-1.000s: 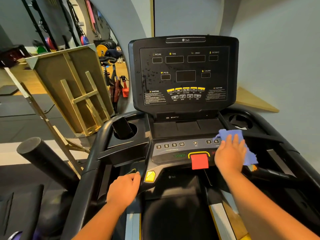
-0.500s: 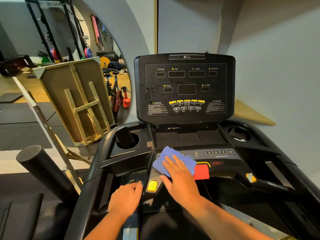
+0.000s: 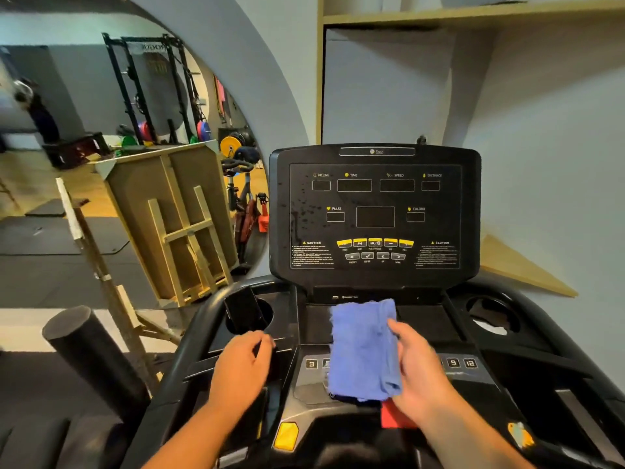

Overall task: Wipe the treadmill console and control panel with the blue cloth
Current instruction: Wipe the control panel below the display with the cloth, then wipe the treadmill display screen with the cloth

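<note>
The black treadmill console (image 3: 375, 214) stands upright ahead, its dark screen speckled with droplets on the left side. Below it lies the grey control panel (image 3: 461, 363) with numbered buttons. My right hand (image 3: 417, 377) holds the blue cloth (image 3: 363, 350) by its right edge; the cloth hangs over the middle of the panel and hides several buttons. A red stop tab (image 3: 392, 418) shows under my right wrist. My left hand (image 3: 243, 367) rests with curled fingers on the left side tray near the cup holder.
A black phone (image 3: 241, 313) stands in the left cup holder. A second cup holder (image 3: 490, 314) sits at the right. A yellow button (image 3: 285, 434) is at the lower front. A wooden frame (image 3: 176, 225), a black foam roller (image 3: 91, 360) and gym gear fill the left.
My right hand swept the cloth left across the panel, then lifted it so that it now hangs up over the panel's middle. My left hand moved up to the side tray. The camera tilted upward.
</note>
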